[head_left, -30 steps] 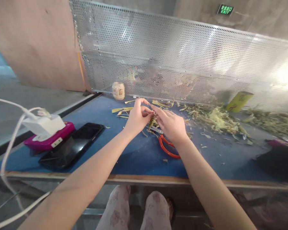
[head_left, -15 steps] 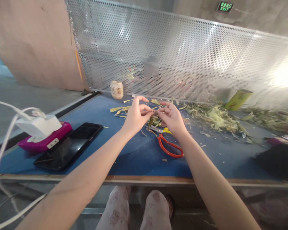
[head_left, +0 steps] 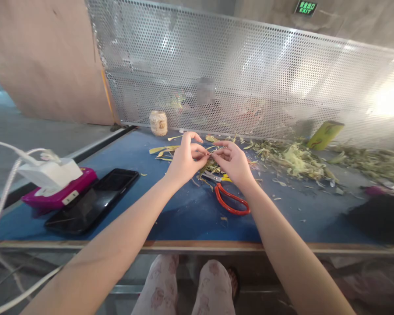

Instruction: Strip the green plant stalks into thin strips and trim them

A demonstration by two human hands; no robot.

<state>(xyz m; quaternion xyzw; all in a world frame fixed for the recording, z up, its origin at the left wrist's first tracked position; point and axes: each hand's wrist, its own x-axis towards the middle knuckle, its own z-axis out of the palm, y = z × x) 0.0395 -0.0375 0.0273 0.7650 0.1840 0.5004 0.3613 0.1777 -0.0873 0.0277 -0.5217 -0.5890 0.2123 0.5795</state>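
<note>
Beyond both hands [head_left: 183, 160] [head_left: 235, 162], pinching dried plant bits [head_left: 212, 165], stands a pale jar [head_left: 158, 123], contents hidden.

Anything at your fingertips [head_left: 204, 152] is too small to tell. Your right hand [head_left: 235, 165] hides part of the yellow handle [head_left: 226, 178]. The left edge cuts a white cable [head_left: 6, 146].

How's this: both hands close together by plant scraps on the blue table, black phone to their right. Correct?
No, wrong side. The left hand and right hand are close together by plant scraps on the blue table, but the head view shows the black phone to their left.
</note>
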